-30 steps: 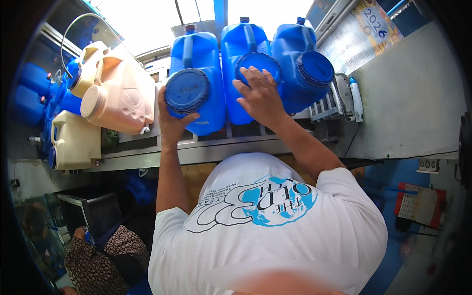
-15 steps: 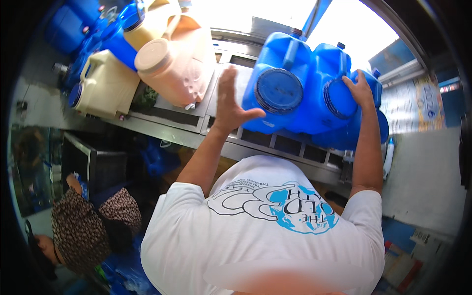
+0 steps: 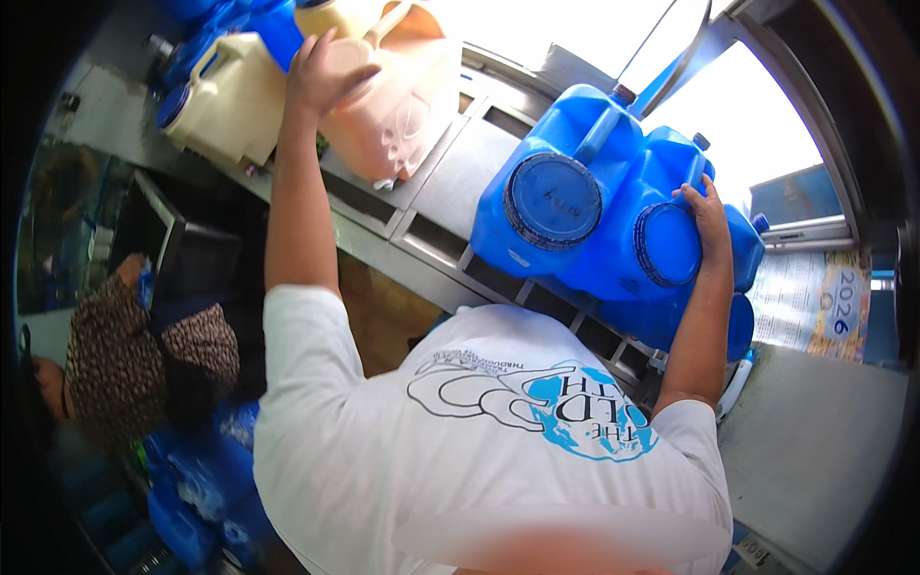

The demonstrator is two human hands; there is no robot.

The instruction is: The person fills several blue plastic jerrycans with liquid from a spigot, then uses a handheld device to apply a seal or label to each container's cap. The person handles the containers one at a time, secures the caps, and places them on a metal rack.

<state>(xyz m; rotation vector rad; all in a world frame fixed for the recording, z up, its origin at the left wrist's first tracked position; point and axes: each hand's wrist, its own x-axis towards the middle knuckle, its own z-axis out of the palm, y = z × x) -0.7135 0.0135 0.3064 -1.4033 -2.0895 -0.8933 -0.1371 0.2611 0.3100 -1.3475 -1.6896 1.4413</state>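
Observation:
My left hand (image 3: 321, 81) has its fingers spread and reaches over the round cap of a pale pink jug (image 3: 407, 105). Whether it touches the cap is hard to tell. My right hand (image 3: 711, 218) is at the handle of a blue water jug (image 3: 623, 240), beside its round lid, with the thumb and fingers around the handle's lower end. Left of that one, a larger blue water jug (image 3: 494, 206) with a wide dark-rimmed lid lies tilted toward me. Both rest on a metal counter (image 3: 460, 172).
A cream jug (image 3: 235, 101) with a blue cap lies at the left, with more blue containers (image 3: 273, 29) behind. A window frame (image 3: 800, 105) borders the counter at the right. At the lower left, a person in a patterned top (image 3: 120, 374) stands near blue containers (image 3: 206, 470).
My left hand has moved left, from beside the large blue jug to the pale pink jug's cap. My right hand stays at the blue jug. The view has turned and shifted.

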